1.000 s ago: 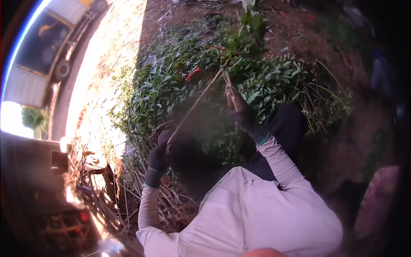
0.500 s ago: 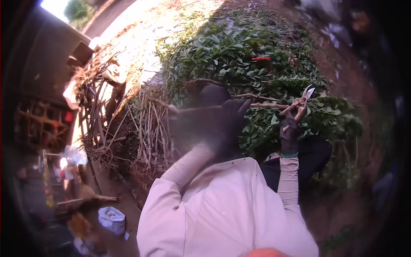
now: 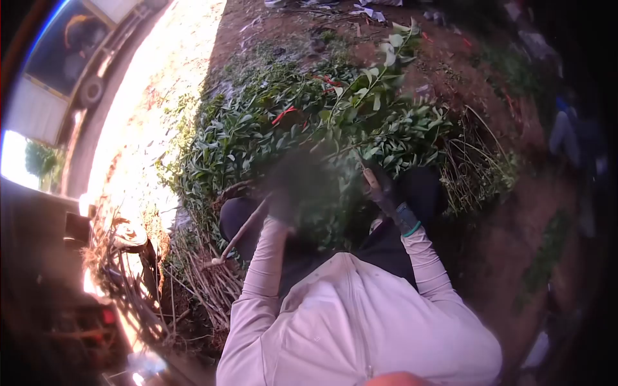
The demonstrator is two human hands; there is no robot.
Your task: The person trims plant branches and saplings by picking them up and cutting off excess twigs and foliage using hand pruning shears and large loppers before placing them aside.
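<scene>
My left hand [image 3: 283, 193], in a dark glove and blurred by a smudge, is closed round a leafy branch [image 3: 243, 230]. Its bare woody stem slants down-left out of the hand, and leafy shoots [image 3: 360, 96] rise up-right beyond it, apparently the same branch. My right hand [image 3: 386, 196], gloved with a green band at the wrist, grips pruning shears [image 3: 370, 179]. One handle shows; the blades are hard to make out against the leaves. Beneath both hands spreads a pile of cut leafy branches [image 3: 238, 135], with red ties [image 3: 283, 115] among them.
Bundled bare stems with roots [image 3: 209, 280] lie at my left, and more rooty stems [image 3: 129, 276] stand further left. Thin green stalks [image 3: 479, 170] lie at the right on brown soil [image 3: 496, 264]. A vehicle wheel [image 3: 92, 91] shows at upper left, beyond a sunlit strip.
The branch has swung from nearly level to slanting, leafy end up. The shears have moved left and down from the stem. My view has turned, showing more ground ahead.
</scene>
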